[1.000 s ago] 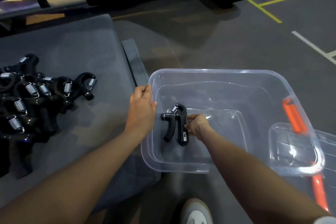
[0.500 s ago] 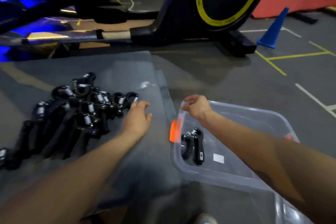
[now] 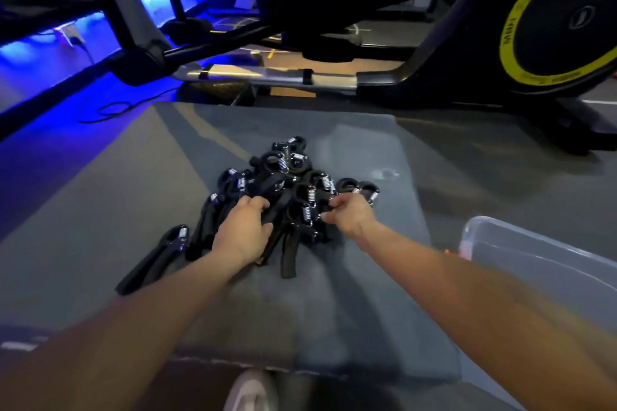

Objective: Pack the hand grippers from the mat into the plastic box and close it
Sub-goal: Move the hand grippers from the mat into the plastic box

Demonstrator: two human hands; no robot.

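Observation:
A pile of several black hand grippers (image 3: 283, 187) with silver springs lies in the middle of the grey mat (image 3: 334, 294). My left hand (image 3: 243, 230) rests on the near left of the pile with its fingers curled around a black handle. My right hand (image 3: 350, 215) is at the pile's right side, fingers closing on a hand gripper near its spring. The clear plastic box (image 3: 541, 264) sits on the floor to the right of the mat, partly cut off by the frame edge; its inside is hidden.
A black exercise machine (image 3: 434, 77) with a yellow-ringed flywheel (image 3: 561, 20) stands just beyond the mat. Blue light strips glow at the far left. My shoe (image 3: 250, 390) shows at the bottom edge. One hand gripper (image 3: 157, 257) lies apart at the pile's left.
My right hand left the box, with one hand gripper lying inside, and came over to the pile. My left hand moved from the box edge onto the pile. The view swung left.

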